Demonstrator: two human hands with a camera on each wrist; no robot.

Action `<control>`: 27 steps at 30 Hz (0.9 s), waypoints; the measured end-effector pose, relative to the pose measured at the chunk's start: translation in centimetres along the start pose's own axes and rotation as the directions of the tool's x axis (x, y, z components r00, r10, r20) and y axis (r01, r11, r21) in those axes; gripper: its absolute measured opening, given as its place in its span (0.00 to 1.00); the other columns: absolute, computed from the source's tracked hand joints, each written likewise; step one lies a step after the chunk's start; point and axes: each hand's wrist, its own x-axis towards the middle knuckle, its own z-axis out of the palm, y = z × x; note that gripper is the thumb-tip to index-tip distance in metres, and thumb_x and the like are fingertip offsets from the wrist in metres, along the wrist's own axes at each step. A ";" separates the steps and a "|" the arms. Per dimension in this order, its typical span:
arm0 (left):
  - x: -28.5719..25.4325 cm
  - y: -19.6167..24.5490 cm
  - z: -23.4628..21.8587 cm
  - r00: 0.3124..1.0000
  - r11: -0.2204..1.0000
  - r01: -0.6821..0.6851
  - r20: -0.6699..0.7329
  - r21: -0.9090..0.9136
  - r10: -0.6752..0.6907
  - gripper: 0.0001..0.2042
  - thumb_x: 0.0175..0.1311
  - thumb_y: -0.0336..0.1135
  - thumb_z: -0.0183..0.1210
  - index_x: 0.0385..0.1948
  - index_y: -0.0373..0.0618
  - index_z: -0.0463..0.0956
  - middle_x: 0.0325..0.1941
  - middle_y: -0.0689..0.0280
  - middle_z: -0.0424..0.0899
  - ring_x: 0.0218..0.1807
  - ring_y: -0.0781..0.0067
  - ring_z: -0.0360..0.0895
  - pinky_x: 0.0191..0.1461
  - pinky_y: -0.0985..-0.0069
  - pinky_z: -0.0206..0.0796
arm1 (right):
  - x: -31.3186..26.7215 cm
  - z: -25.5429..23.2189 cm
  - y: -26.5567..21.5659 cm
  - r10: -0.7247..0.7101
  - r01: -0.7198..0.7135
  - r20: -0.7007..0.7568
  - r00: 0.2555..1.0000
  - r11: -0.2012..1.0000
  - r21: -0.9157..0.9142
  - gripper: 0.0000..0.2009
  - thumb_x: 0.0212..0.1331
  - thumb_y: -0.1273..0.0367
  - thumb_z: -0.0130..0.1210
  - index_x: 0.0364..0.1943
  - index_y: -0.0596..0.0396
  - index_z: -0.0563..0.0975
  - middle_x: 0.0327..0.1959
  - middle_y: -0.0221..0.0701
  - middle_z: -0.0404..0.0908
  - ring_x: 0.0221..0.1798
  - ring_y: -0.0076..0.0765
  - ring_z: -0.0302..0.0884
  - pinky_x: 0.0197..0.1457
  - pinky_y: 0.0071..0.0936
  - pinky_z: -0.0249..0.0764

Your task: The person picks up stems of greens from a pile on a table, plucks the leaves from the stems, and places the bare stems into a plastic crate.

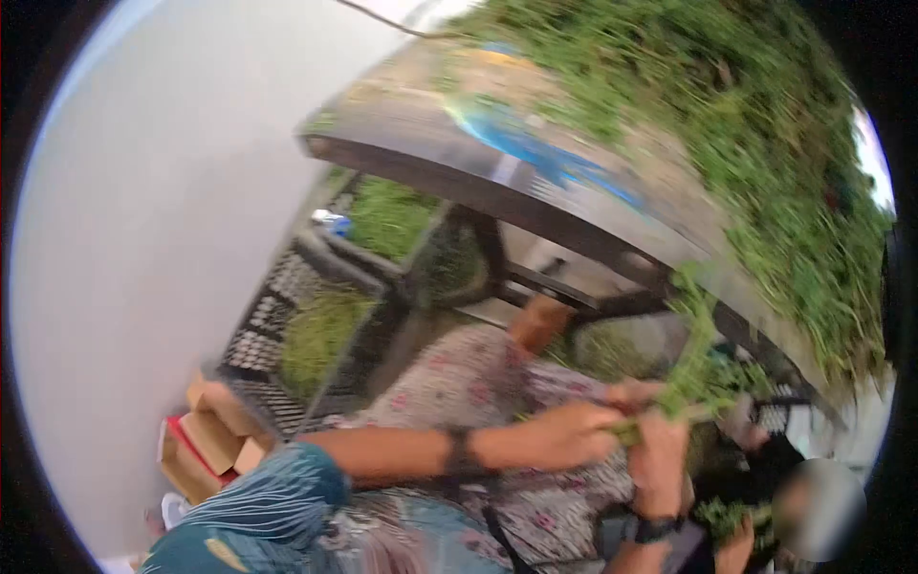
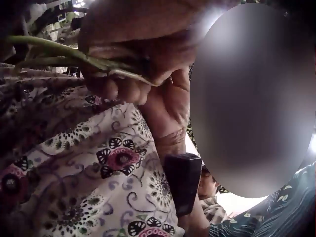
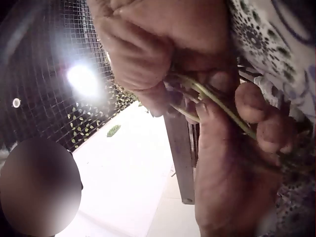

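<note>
A bunch of leafy green stems (image 1: 703,378) rises from between my two hands, over a lap in floral cloth (image 1: 449,378). My left hand (image 1: 564,435) comes in from the left and pinches the lower stems. Close beside it, my right hand (image 1: 660,450) has its fingers curled round the same bunch. In the left wrist view, thin green stems (image 2: 54,48) run into the fingers of both hands. The right wrist view shows the stems (image 3: 217,101) between the thumb and fingertips of the two hands, which nearly meet.
A tabletop (image 1: 411,120) bears a large heap of greens (image 1: 765,124). Under it stand black crates, one with cut greens (image 1: 325,335) and another with brighter greens (image 1: 392,218). An opened cardboard box (image 1: 206,435) lies at lower left. Another person's hand (image 1: 736,550) is near more greens.
</note>
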 end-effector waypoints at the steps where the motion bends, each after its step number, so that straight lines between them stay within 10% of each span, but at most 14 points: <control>1: -0.2 0.2 -0.3 0.998 0.999 -0.053 -0.042 -0.008 0.053 0.10 0.56 0.36 0.53 0.34 0.38 0.71 0.26 0.54 0.75 0.29 0.60 0.74 0.35 0.67 0.65 | 0.0 -0.2 -0.4 0.083 -0.079 0.048 0.995 0.994 -0.071 0.13 0.50 0.74 0.46 0.41 0.63 0.73 0.41 0.39 0.77 0.46 0.35 0.74 0.52 0.32 0.69; 9: -1.0 2.7 -0.9 0.967 0.945 0.222 -0.071 -0.239 -0.245 0.06 0.60 0.31 0.50 0.32 0.38 0.72 0.25 0.71 0.72 0.28 0.84 0.66 0.32 0.80 0.62 | 0.1 -0.4 -0.2 0.097 -0.112 0.178 0.979 0.991 0.071 0.16 0.54 0.67 0.54 0.45 0.60 0.72 0.44 0.32 0.76 0.45 0.27 0.72 0.49 0.26 0.68; 18: -1.3 1.8 -0.7 0.963 0.948 0.105 -0.209 -0.299 -0.172 0.12 0.62 0.35 0.50 0.44 0.38 0.70 0.27 0.71 0.75 0.29 0.84 0.68 0.33 0.83 0.62 | 0.2 -0.3 0.6 0.037 -0.036 0.032 0.999 0.999 -0.026 0.13 0.55 0.74 0.51 0.46 0.61 0.72 0.39 0.27 0.78 0.40 0.20 0.73 0.44 0.20 0.70; 24: -1.6 3.1 -1.7 0.878 0.800 0.258 -0.214 -0.542 -0.428 0.11 0.62 0.35 0.50 0.41 0.39 0.68 0.25 0.73 0.74 0.26 0.87 0.66 0.29 0.85 0.60 | 0.1 -0.4 0.7 0.023 -0.028 0.031 0.999 0.988 0.154 0.09 0.56 0.74 0.50 0.40 0.59 0.74 0.36 0.30 0.78 0.39 0.24 0.74 0.45 0.23 0.71; 27: -1.9 1.7 -2.5 0.938 0.842 0.075 -0.248 -0.534 -0.241 0.09 0.61 0.35 0.51 0.36 0.40 0.68 0.23 0.75 0.72 0.25 0.89 0.65 0.27 0.86 0.58 | 0.1 -0.5 0.4 0.019 -0.029 0.046 0.999 0.973 0.229 0.09 0.55 0.72 0.53 0.39 0.59 0.73 0.38 0.35 0.77 0.38 0.30 0.75 0.41 0.26 0.72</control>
